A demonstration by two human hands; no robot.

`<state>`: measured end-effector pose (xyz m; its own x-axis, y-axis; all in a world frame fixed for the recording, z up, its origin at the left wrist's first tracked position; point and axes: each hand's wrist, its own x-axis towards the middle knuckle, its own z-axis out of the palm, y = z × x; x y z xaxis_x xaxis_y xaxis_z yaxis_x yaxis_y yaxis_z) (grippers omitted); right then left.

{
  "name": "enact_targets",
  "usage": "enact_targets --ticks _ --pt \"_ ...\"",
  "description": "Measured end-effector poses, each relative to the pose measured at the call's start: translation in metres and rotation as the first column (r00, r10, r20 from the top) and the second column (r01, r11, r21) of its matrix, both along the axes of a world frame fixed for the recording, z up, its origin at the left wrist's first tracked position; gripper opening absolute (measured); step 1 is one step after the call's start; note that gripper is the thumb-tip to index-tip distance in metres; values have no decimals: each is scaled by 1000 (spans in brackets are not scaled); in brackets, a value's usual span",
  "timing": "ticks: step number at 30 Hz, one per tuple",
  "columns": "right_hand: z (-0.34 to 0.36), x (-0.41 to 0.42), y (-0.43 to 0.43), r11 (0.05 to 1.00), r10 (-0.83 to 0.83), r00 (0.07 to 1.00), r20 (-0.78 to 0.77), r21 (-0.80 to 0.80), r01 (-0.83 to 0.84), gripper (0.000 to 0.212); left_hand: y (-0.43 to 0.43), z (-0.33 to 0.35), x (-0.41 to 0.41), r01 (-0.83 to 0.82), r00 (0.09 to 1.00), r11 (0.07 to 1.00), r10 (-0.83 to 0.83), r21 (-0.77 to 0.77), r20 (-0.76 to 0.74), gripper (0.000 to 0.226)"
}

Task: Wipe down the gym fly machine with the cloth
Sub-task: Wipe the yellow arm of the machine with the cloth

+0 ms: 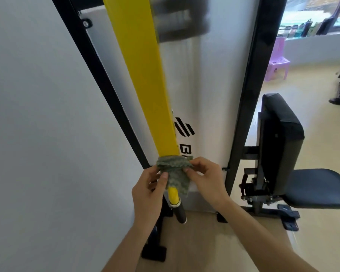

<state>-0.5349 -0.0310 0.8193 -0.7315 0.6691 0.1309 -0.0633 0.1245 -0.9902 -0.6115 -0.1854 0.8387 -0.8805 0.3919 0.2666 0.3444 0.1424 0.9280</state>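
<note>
Gripping fuzzy green cloth (174, 169) | L hand (148, 190) + R hand (206, 178) | round flat yellow arm (145, 75)

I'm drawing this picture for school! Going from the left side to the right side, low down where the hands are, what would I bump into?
white wall → left hand → green cloth wrapped on the yellow arm → right hand → black back pad → black seat
</note>
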Motion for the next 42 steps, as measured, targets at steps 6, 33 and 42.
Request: enact_targets --ticks 6,33,42 --pt "-11 35 27 877 -90 993 80 -466 118 10 -11 -2 24 -70 997 998 70 -3 -41 25" --pt "-40 -13 8 980 69 996 61 180 -79 42 4 -11 25 -156 966 983 130 -102 -226 45" --pt "-78 -7 9 992 126 974 190 -52 -119 36 5 -10 26 -158 969 980 130 -124 -210 29"
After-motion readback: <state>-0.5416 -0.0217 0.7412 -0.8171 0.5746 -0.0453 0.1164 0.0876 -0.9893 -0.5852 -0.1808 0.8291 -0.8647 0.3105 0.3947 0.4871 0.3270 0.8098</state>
